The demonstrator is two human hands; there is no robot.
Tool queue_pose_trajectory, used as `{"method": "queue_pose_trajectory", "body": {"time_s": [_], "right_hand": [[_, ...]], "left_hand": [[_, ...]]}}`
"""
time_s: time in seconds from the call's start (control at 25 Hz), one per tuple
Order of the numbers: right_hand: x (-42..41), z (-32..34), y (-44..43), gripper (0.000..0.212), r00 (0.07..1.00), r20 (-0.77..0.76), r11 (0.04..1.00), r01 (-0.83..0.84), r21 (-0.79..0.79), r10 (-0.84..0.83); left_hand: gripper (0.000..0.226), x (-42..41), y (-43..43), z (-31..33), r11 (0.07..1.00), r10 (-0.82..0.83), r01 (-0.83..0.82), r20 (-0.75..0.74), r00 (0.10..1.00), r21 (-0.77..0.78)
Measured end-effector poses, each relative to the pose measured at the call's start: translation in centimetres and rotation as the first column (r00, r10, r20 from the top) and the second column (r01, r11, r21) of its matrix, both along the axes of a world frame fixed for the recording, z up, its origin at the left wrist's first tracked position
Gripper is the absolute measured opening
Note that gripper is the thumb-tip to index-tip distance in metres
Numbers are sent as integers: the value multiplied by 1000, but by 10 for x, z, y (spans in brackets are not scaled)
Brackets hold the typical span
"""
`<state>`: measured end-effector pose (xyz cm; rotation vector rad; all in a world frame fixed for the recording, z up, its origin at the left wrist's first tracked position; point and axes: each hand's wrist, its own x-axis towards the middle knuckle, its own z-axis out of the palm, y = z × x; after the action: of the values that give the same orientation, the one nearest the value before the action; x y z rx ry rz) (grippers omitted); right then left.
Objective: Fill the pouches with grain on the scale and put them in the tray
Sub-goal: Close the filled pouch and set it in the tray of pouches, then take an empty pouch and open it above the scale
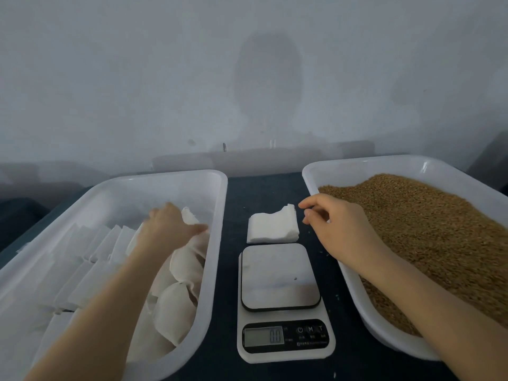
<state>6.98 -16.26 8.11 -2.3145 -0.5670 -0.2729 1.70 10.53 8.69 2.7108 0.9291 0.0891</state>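
My left hand [171, 228] and right hand [339, 226] are bare, forearms [110, 298] uncovered as far as I see.

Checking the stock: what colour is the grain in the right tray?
The grain is golden brown; head view.

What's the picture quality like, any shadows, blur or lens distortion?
Head view: dim, even light; a soft head-shaped shadow on the wall; the left hand is motion-blurred; the pouch tray and grain tray bow from the wide-angle lens; the scale display is too soft to read.
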Motion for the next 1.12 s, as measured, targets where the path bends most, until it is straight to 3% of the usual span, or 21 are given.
{"method": "queue_pose_trajectory", "body": {"time_s": [0.08, 0.12, 0.2, 0.32, 0.4, 0.52, 0.64, 0.76, 0.96, 1.12], "right_hand": [[0, 4, 0, 21, 998, 24, 998, 51, 28, -51], [0, 6, -1, 21, 997, 27, 996, 75, 40, -76], [0, 9, -2, 22, 994, 13, 993, 110, 52, -111], [1, 9, -5, 23, 994, -19, 993, 107, 54, -106], [2, 8, -5, 24, 995, -22, 994, 98, 52, -97], [3, 6, -4, 24, 998, 9, 995, 66, 77, -67], [4, 3, -1, 25, 999, -7, 996, 38, 86, -38], [3, -1, 1, 23, 1000, -6, 999, -1, 35, 1], [2, -11, 6, 22, 984, -108, 988, -148, -48, 142], [8, -12, 10, 27, 975, -171, 989, -137, 58, 145]], "left_hand": [[57, 7, -13, 11, 961, -50, 4, 160, 986, 278], [42, 14, -24, 16, 921, -159, 60, 230, 960, 386], [14, 36, -53, 23, 847, -391, 273, 186, 901, 456], [16, 73, -92, 4, 761, -539, 547, -130, 832, 348], [22, 89, -101, -17, 728, -570, 630, -273, 775, 270], [31, 99, -97, -45, 769, -532, 615, -361, 766, 172], [19, 102, -97, -50, 794, -503, 591, -394, 769, 139], [15, 101, -104, -45, 789, -536, 599, -326, 779, 133], [23, 93, -96, -30, 860, -507, 511, -104, 856, 16], [18, 67, -77, 1, 877, -478, 479, 148, 866, 28]]}}
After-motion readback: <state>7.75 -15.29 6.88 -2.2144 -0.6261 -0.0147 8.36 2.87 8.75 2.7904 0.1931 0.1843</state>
